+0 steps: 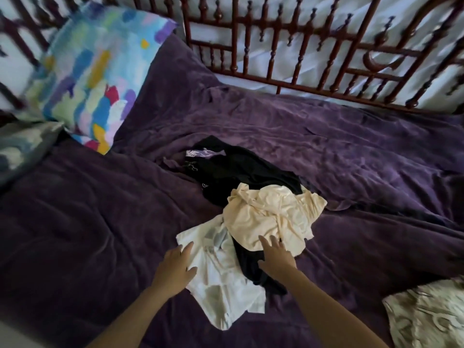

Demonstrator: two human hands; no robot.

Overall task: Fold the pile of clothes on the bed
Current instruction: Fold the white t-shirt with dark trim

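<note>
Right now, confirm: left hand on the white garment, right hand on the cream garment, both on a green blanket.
Wrong: the head view shows a purple blanket, not green. Left hand on the white garment and right hand on the cream garment stand.

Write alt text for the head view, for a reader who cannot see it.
Two bare hands reach into a small pile of crumpled clothes on a dark purple bedspread: the left hand touches a white garment, the right hand, fingers spread, touches a cream garment, with a black garment behind. A multicoloured pillow leans far left.
</note>
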